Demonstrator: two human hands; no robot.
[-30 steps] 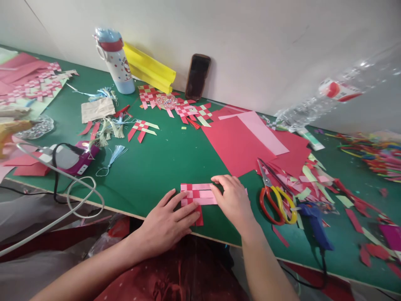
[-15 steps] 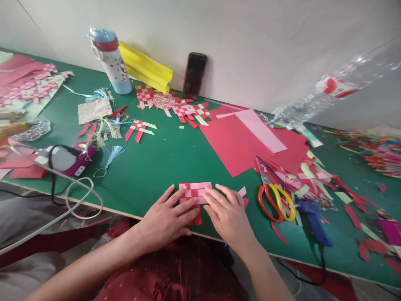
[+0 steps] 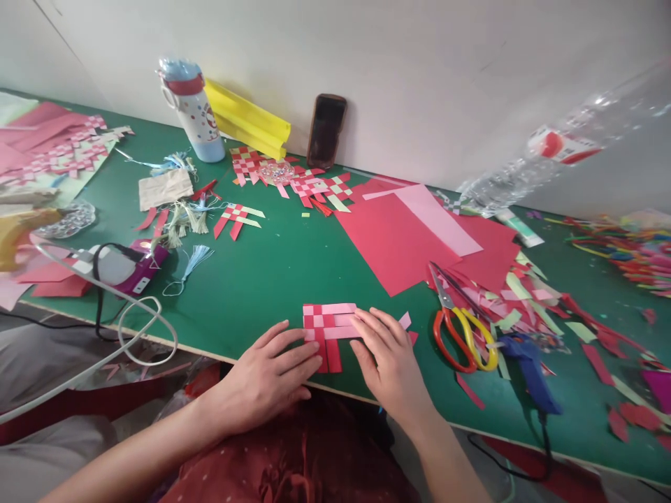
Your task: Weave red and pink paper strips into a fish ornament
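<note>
In the head view a woven piece of red and pink paper strips (image 3: 322, 321) lies at the table's near edge. Its upper left is a small checkered patch, with pink strips running right and red strips running down. My left hand (image 3: 272, 370) rests with fingers spread, their tips on the red strips at the lower left. At the other end, my right hand (image 3: 391, 356) lies over the ends of the pink strips, fingers stretched and thumb apart. Ends of more pink and red strips show past its right side. The scissors (image 3: 461, 335) with red and yellow handles lie right of that hand.
A blue glue gun (image 3: 532, 370) and paper scraps lie right of the scissors. Red sheets (image 3: 393, 244) spread behind. Farther back stand a water bottle (image 3: 193, 112), a phone (image 3: 326, 131) and a clear plastic bottle (image 3: 556, 147). A white cable (image 3: 147, 356) loops at left.
My left hand has slid slightly left and down off the weave, uncovering more of the checkered patch. My right hand has shifted a little to the right along the pink strips.
</note>
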